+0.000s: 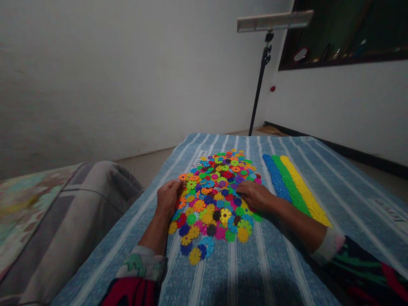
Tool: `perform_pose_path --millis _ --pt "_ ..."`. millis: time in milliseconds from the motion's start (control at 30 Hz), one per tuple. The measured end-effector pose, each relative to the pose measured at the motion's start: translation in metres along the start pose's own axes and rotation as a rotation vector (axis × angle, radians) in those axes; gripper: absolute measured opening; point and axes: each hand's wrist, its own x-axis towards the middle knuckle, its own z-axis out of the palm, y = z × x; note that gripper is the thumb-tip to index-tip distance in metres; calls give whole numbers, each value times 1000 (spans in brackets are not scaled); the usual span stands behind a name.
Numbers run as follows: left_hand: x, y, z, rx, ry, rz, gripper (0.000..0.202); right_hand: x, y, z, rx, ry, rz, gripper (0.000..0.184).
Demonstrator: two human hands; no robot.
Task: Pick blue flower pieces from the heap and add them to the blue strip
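A heap of colourful notched plastic discs [208, 199], shaped like flowers, is spread over the middle of the striped blue cloth [245, 272]. At the heap's left edge is my left hand [168, 197], its fingers curled together against the discs. My right hand [256, 196] reaches over the heap's right side with thumb and fingers pinched. Whatever either hand may hold is too small or hidden to make out. Beyond the right hand lie three rows of overlapping discs: a blue row [278, 178], a green row [295, 189] and a yellow row [304, 191], side by side.
A grey fabric-covered piece [105, 187], perhaps a seat or bed, stands left of the table. Behind the table rises a black stand [259, 85] carrying a long light panel [276, 21]. A dark window [347, 34] is at upper right, with white walls [127, 76] around.
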Motion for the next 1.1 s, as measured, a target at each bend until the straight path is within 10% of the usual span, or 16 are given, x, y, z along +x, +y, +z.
perform_pose_path --millis 633,1100 --pt "5 -5 1 -3 -2 6 22 8 1 -8 -140 5 79 25" --pt "5 -5 2 -28 0 8 19 -65 -71 2 56 -10 -89 19"
